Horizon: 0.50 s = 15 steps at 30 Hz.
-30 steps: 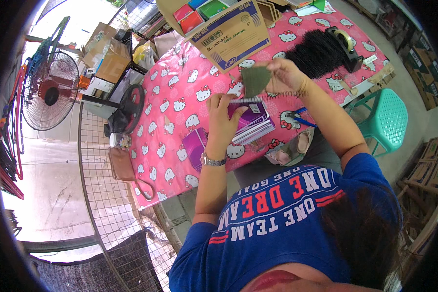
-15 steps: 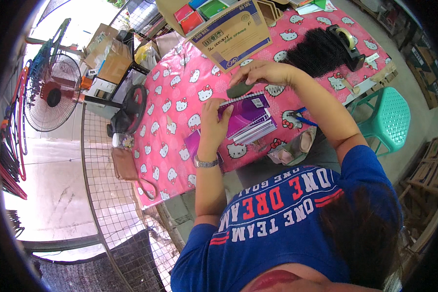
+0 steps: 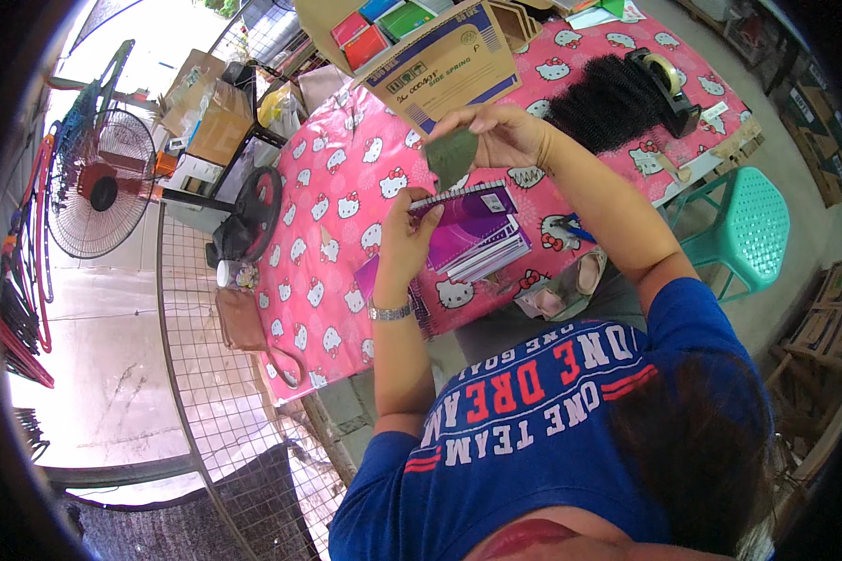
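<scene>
Head view: left grip (image 3: 408,232) clamps purple notebook (image 3: 473,208), right grip (image 3: 509,137) pinches green piece (image 3: 452,157).

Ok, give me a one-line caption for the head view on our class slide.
Left hand holds a purple notebook, right hand a green piece near the notebook's edge.

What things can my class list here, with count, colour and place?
Table: 1, pink-covered, centre
Held notebook: 1, purple, in left hand
Flat piece: 1, green, in right hand
Notebooks: several, purple, below held notebook
Carton: 1, brown, far side
Coils: uncounted, black, right of carton
Tape dispenser: 1, black, beside coils
Hand tool: 1, blue, right of notebooks
Pouch: 1, brown, table's left edge
Stool: 1, green, right
Fan: 1, dark, left
Watch: 1, silver, left wrist
Shirt: 1, blue, foreground
Left hand, right hand: 2, bare, over table
</scene>
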Each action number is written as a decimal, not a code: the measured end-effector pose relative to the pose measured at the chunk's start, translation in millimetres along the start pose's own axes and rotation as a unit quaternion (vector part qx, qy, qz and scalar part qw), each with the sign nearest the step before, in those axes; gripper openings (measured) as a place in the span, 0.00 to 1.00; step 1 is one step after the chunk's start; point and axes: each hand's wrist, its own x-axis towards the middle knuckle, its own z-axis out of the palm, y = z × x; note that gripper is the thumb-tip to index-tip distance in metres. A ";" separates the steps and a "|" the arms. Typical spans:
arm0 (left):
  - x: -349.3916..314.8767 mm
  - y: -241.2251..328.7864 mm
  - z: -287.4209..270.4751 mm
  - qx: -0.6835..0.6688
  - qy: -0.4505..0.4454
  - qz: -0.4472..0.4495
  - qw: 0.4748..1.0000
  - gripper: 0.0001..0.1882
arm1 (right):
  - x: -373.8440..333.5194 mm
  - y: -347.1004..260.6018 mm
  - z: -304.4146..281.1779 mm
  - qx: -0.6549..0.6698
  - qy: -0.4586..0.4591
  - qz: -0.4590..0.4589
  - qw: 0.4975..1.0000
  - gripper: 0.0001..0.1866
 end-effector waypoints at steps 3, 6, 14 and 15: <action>4.6 -10.2 2.5 0.003 0.007 0.055 0.998 0.12 | 6.9 -1.5 -20.3 -0.063 0.100 0.040 0.992 0.22; 3.0 -14.6 -0.6 -0.041 -0.002 -0.004 0.999 0.12 | 8.8 -2.6 -20.6 -0.148 0.055 0.016 0.987 0.20; 0.8 -6.0 -0.3 -0.001 -0.014 -0.031 0.999 0.11 | -11.8 -4.5 -23.3 -0.165 0.182 -0.033 0.969 0.17; 1.8 -5.9 0.4 -0.039 -0.022 -0.010 0.999 0.11 | -14.1 -5.0 -24.2 -0.165 0.182 -0.033 0.969 0.17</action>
